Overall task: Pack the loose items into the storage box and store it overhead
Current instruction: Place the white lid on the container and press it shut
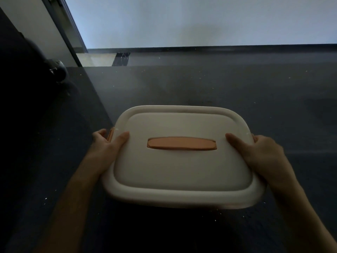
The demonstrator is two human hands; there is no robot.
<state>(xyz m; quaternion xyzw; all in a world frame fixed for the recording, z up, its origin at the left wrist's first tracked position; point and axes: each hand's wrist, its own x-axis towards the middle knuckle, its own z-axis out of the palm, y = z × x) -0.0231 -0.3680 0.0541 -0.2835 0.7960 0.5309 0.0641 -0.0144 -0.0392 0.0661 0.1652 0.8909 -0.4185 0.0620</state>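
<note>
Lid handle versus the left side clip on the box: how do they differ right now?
The lid handle lies flat in the middle of the lid, fully in view and untouched; the side clip sits at the lid's left edge, mostly covered by the left hand. The handle looks far longer. Both are orange.

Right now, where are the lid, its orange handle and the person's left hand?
lid [182, 172]: head view, on the flat top below the handle.
orange handle [181, 143]: head view, middle of the bar.
left hand [107, 145]: head view, middle of the hand, behind the thumb.
</note>
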